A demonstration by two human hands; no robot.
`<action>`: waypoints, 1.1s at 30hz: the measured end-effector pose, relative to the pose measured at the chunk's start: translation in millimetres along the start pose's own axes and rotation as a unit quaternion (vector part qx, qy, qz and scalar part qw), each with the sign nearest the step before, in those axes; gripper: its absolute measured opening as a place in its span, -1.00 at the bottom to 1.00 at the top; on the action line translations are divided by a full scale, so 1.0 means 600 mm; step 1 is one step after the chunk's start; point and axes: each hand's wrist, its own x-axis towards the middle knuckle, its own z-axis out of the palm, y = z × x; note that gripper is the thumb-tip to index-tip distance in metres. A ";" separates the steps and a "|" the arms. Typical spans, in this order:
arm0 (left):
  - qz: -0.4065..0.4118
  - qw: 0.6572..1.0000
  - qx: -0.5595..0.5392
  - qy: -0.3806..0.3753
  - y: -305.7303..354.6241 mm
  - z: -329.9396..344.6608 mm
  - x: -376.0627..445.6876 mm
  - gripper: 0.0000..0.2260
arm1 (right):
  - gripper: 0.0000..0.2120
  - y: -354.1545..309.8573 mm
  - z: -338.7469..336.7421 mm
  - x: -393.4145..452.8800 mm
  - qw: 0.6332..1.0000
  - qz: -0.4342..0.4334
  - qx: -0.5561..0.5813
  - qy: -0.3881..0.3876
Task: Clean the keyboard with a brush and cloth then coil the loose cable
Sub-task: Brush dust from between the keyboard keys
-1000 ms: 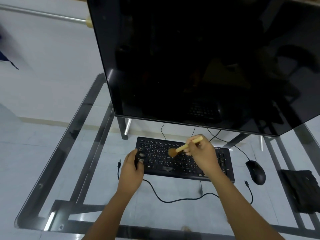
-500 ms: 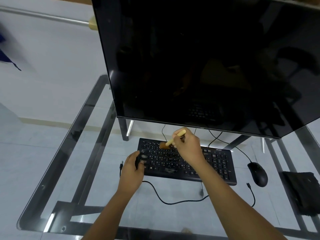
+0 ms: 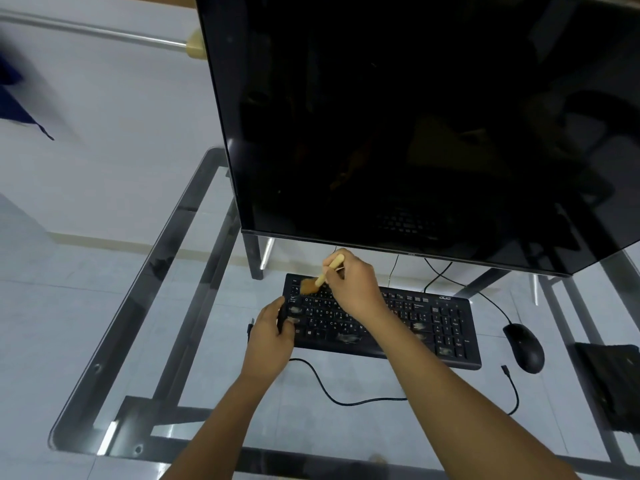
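Nearest the person, the loose cable (image 3: 349, 398) is trailing across the glass desk (image 3: 145, 292), not yet coiled. The left hand (image 3: 272, 336) is gripping the left end of the keyboard (image 3: 440, 327), steadying it. Further on, the right hand (image 3: 353, 285) is pinching the brush (image 3: 320, 279), its bristles touching the top-left keys. Short, light strokes along each row should be lifting the pale smudges; the dark cloth (image 3: 611, 382) is waiting at far right

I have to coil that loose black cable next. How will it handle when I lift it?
The cable lies in loose curves on the glass desk, so it is probably floppy and light. Thin, it may slide on the glass and likely springs open once coiled.
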 end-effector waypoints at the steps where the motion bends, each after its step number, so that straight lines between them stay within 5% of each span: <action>1: -0.001 1.000 -0.002 0.000 0.001 0.000 -0.001 -0.69 | -0.93 -0.005 0.002 0.003 1.000 -0.001 -0.008 0.012; 10: -0.006 1.000 -0.025 0.000 0.009 -0.004 -0.003 -0.79 | -0.93 -0.003 -0.008 -0.002 0.999 -0.007 -0.019 0.031; 12: -0.021 0.999 -0.028 0.003 0.012 -0.007 -0.003 -0.84 | -0.95 0.012 -0.019 -0.012 1.000 0.005 0.014 -0.012; 14: -0.047 0.998 -0.035 -0.003 0.002 -0.006 0.001 -0.68 | -0.96 0.030 -0.033 -0.023 0.999 -0.002 -0.022 -0.030; 17: -0.072 0.996 -0.044 -0.001 -0.001 -0.005 0.005 -0.52 | -0.94 0.044 -0.055 -0.040 0.999 0.012 -0.005 0.052; 20: -0.071 0.996 -0.047 0.013 0.009 -0.003 0.007 -0.55 | -0.96 0.017 -0.047 -0.070 0.995 0.017 0.085 -0.040; 22: -0.065 0.996 -0.060 0.014 0.022 -0.003 0.004 -0.66 | -0.97 0.010 -0.031 -0.085 0.993 -0.007 0.043 -0.114; 27: -0.049 0.997 -0.051 0.022 0.022 -0.008 0.006 -0.68 | -0.94 0.004 -0.029 -0.081 0.999 -0.040 0.006 0.014; 31: -0.049 0.997 -0.052 0.032 0.024 -0.003 0.003 -0.67 | -0.96 -0.034 0.008 -0.106 0.992 -0.040 0.076 -0.096; 33: -0.050 0.997 -0.060 0.029 0.032 -0.001 0.003 -0.68 | -0.94 -0.016 0.009 -0.101 0.994 -0.030 0.048 -0.091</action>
